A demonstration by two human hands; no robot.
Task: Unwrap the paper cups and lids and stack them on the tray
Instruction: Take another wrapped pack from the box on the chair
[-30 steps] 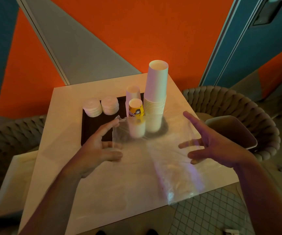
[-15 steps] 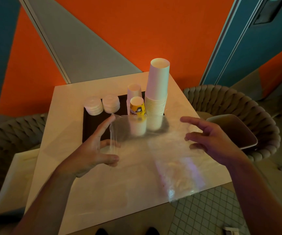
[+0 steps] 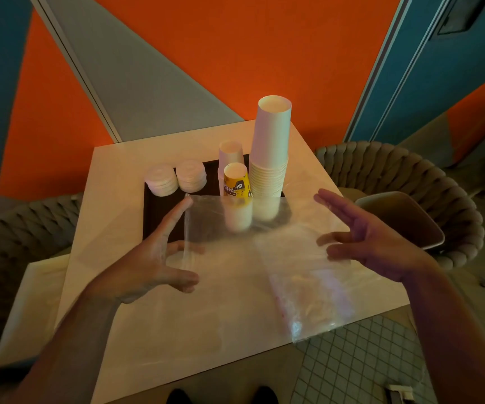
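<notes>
A dark tray (image 3: 155,220) sits at the back of the white table (image 3: 113,205). On it stand two low stacks of white lids (image 3: 161,180) (image 3: 191,175), a tall stack of white paper cups (image 3: 270,147), a small stack topped by a yellow printed cup (image 3: 235,185) and a small white stack (image 3: 231,151) behind it. An empty clear plastic wrapper (image 3: 264,263) is spread between my hands, in front of the cups' bases. My left hand (image 3: 154,258) touches its left edge with spread fingers. My right hand (image 3: 372,237) touches its right side, fingers straight.
Woven chairs stand at the right (image 3: 395,170) and the left (image 3: 8,246) of the table; the right one holds a pale cushion (image 3: 404,220). A lower pale surface (image 3: 31,301) sits at the left. Tiled floor (image 3: 366,368) shows beyond the table's near right corner.
Both hands have moved slightly away from me, toward the tray, with the wrapper between them. Its top edge now covers the cups' bases. My right fingers have straightened.
</notes>
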